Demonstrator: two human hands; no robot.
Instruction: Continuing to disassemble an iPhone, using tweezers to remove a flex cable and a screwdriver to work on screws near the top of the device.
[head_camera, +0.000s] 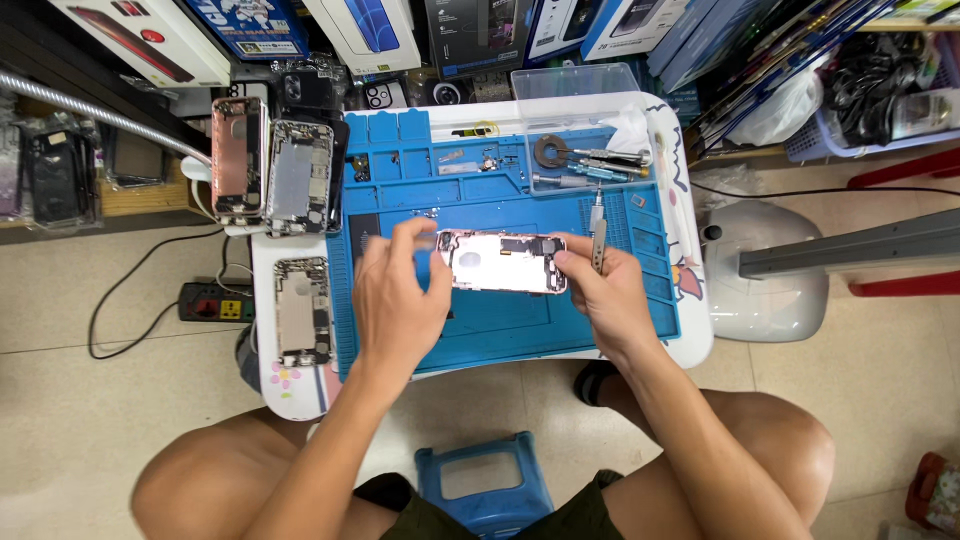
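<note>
An opened phone housing lies sideways on the blue repair mat, its bare inner frame facing up. My left hand grips its left end, fingers curled over the edge. My right hand steadies the right end and also holds a thin metal screwdriver that points up and away from me. Both hands rest on the mat over a small white table.
Three more opened phone housings lie at the table's left side. Several screwdrivers and a tape roll sit in a clear tray at the back. A power strip and cables lie on the floor left; a blue stool stands between my knees.
</note>
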